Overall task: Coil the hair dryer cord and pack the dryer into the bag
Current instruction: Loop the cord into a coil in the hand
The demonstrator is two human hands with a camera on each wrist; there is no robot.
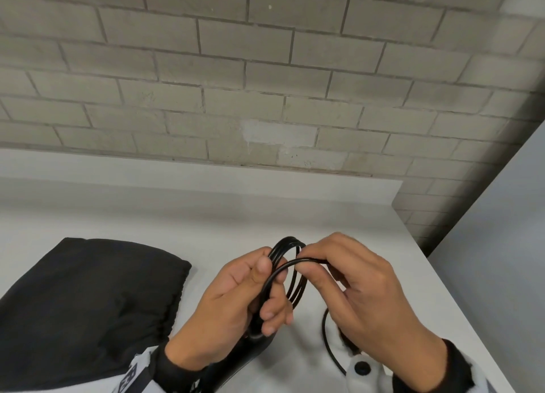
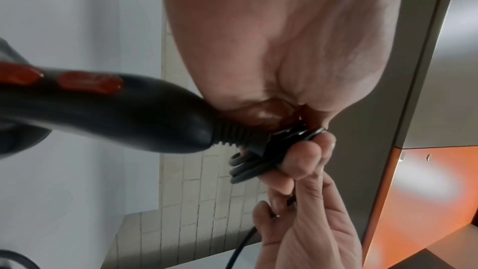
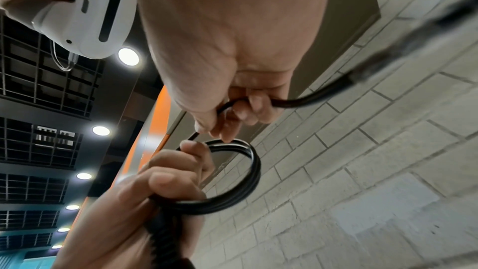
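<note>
My left hand [image 1: 247, 298] grips several loops of the black cord [image 1: 290, 271] where it leaves the hair dryer handle [image 2: 108, 109], which is black with red buttons [image 2: 90, 82] and hangs below the hand. My right hand [image 1: 348, 277] pinches the free strand of cord [image 3: 310, 99] just right of the coil [image 3: 243, 187] and holds it over the loops. A slack length of cord [image 1: 327, 342] trails down under the right wrist. The black fabric bag [image 1: 88, 298] lies flat on the table to the left.
The white table [image 1: 206, 215] runs back to a grey brick wall [image 1: 265, 83]. Its right edge [image 1: 418, 263] drops off close beside my right hand. A grey panel [image 1: 501, 245] stands at the far right.
</note>
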